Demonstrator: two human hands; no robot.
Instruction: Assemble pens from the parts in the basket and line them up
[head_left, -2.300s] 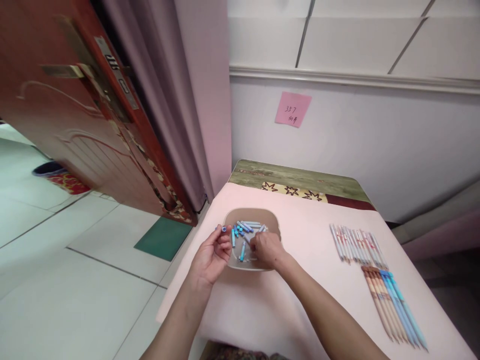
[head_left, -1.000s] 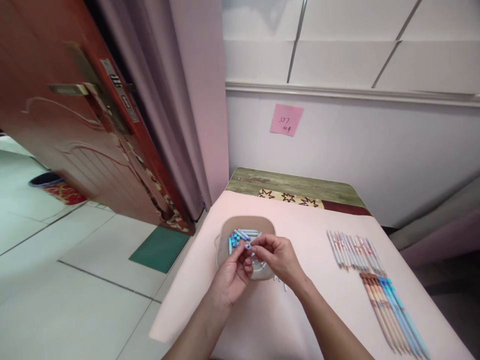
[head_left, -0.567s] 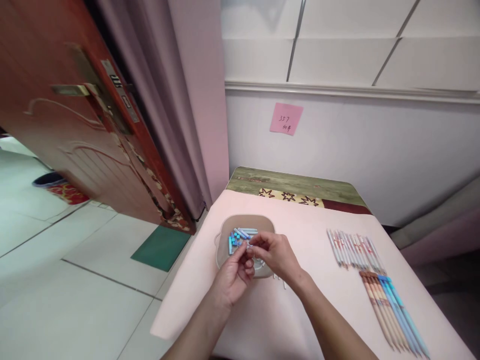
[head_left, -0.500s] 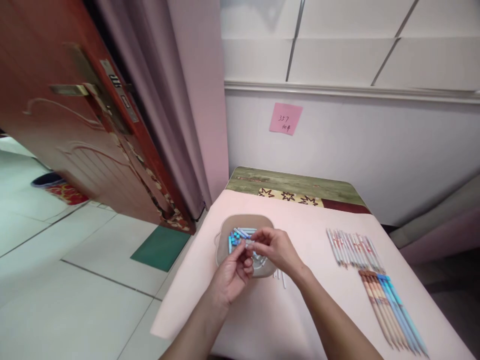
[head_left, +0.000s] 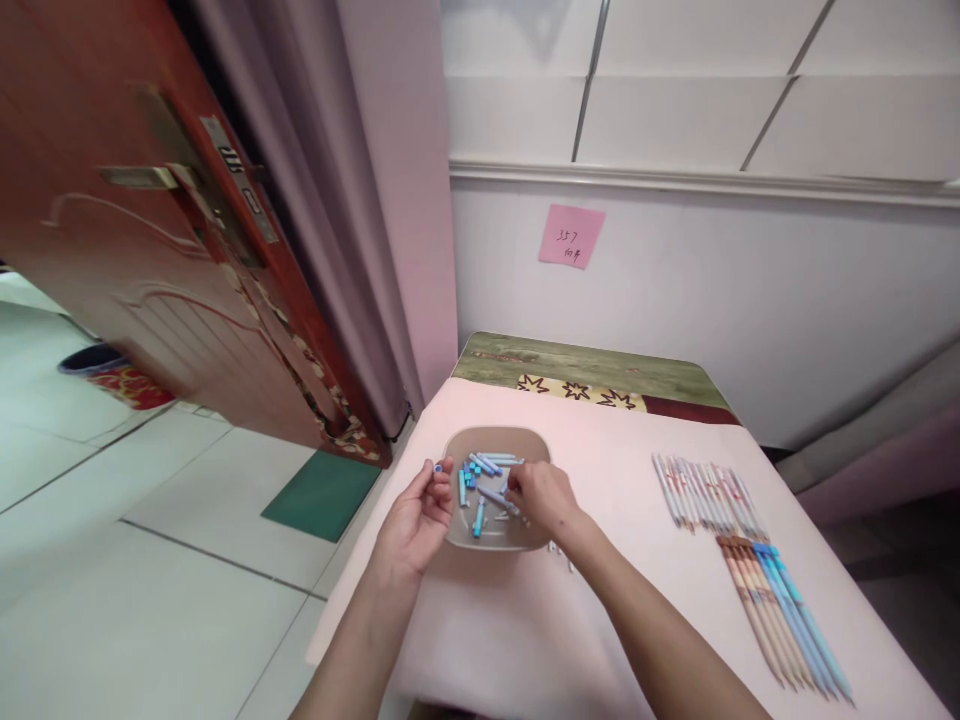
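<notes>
At the left rim of a beige plastic box (head_left: 499, 438), my left hand (head_left: 420, 510) pinches a small blue piece (head_left: 439, 468) between thumb and forefinger. My right hand (head_left: 544, 495) reaches over the box's right side, its fingers drawn together among the parts inside; what they grip, if anything, is hidden. Lying in the box are light-blue pen tubes (head_left: 463, 488), small blue and turquoise blocks (head_left: 472, 472) and a turquoise-ended tube (head_left: 478, 517). A few thin white rods (head_left: 555, 548) lie beside the box, partly behind my right forearm.
To the right lie a row of pale patterned pens (head_left: 709, 495) and, nearer, a row of brown-topped pens (head_left: 761, 610) beside blue ones (head_left: 806, 620). Pink paper (head_left: 600, 450) covers the table. Beyond its left edge are a green mat (head_left: 322, 497) and a wooden door (head_left: 150, 250).
My hands have parted: the left has moved left to the box rim with the small blue piece, while the right has lowered into the box.
</notes>
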